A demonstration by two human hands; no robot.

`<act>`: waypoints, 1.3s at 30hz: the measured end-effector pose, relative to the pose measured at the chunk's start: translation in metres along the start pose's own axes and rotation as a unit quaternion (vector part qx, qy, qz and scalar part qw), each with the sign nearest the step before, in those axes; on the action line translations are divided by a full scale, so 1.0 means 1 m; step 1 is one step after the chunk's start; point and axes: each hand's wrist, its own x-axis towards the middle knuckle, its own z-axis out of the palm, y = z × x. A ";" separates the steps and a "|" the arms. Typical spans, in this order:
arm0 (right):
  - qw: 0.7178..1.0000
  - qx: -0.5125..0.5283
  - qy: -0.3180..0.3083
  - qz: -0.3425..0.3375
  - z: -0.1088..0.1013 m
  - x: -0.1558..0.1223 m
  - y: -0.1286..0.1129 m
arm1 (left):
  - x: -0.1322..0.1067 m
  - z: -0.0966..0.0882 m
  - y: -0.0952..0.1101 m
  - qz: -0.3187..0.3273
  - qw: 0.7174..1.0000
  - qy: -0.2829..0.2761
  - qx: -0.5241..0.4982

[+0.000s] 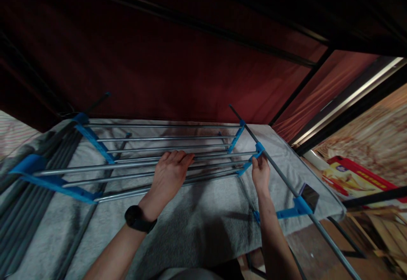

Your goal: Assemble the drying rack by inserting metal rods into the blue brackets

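A partly assembled rack of grey metal tubes point(165, 138) and blue plastic brackets lies on a grey cloth point(190, 225). My left hand point(171, 173), with a black watch point(140, 219) on the wrist, is closed over a tube in the middle of the rack; its fingertips are hidden. Toward the right end, my right hand point(261, 172) grips a blue bracket point(259, 148) where a tube meets a long side pole point(280, 172). Another blue bracket point(302, 207) sits lower on that pole, with no crossbars in it. At the left end are a blue bracket point(32, 163) and a second one point(95, 142).
Several loose grey tubes point(34, 203) lie at the left. A phone-like dark slab point(309, 196) rests by the right pole. Behind the rack hangs a dark red curtain point(178, 68). A red and yellow package point(356, 176) and wooden slats point(381, 233) are at the right.
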 end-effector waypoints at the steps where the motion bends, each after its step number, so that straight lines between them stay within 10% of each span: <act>1: 1.000 0.002 -0.001 0.000 0.000 0.000 0.000 | 0.000 0.000 0.000 -0.001 1.000 0.003 0.002; 39: 1.000 -0.011 0.015 0.002 -0.006 -0.021 -0.008 | 0.005 -0.009 0.005 -0.023 0.994 -0.093 -0.056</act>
